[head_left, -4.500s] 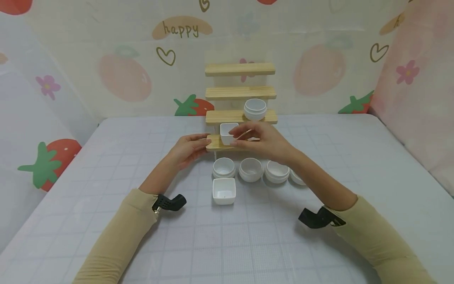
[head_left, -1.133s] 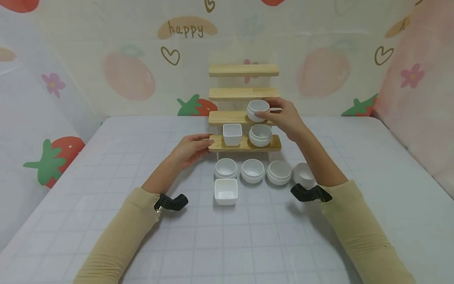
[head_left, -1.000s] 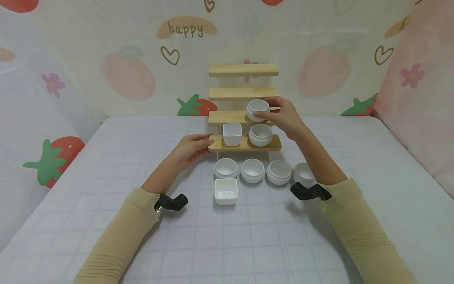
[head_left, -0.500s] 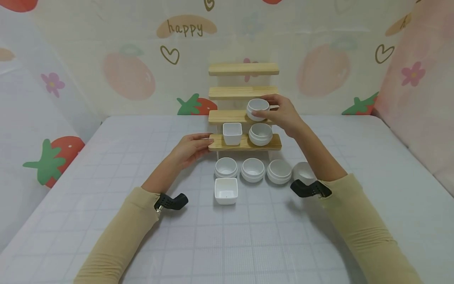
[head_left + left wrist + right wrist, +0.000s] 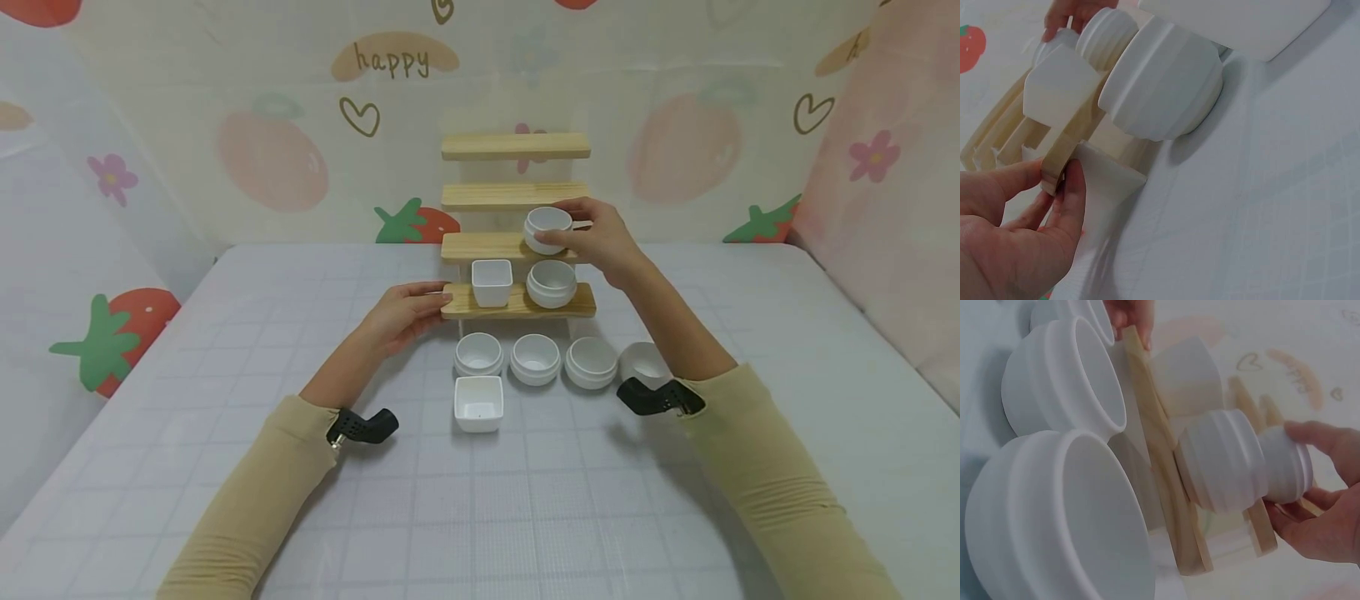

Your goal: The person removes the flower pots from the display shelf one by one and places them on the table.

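My left hand (image 5: 408, 318) pinches the left end of the lowest wooden board (image 5: 521, 311) of a tiered shelf; in the left wrist view, thumb and fingers lie on either side of that board end (image 5: 1060, 159). My right hand (image 5: 609, 248) holds a round white bowl (image 5: 547, 220) by its right side, at the right end of the second board from the bottom. In the right wrist view this bowl (image 5: 1285, 465) is between thumb and fingers. Below it, on the lowest board, stand a square white cup (image 5: 492, 287) and another round white bowl (image 5: 551, 290).
Several round white bowls (image 5: 535, 362) stand in a row on the table (image 5: 375, 517) before the shelf. A square white dish (image 5: 478, 406) is in front of the leftmost one. The upper two boards (image 5: 516, 148) bear nothing. A printed cloth hangs behind.
Since the earliest frame, my right hand has gone from the square cup on the lowest board up to the round bowl above. Lately that bowl has shifted very slightly right. My left hand stays put.
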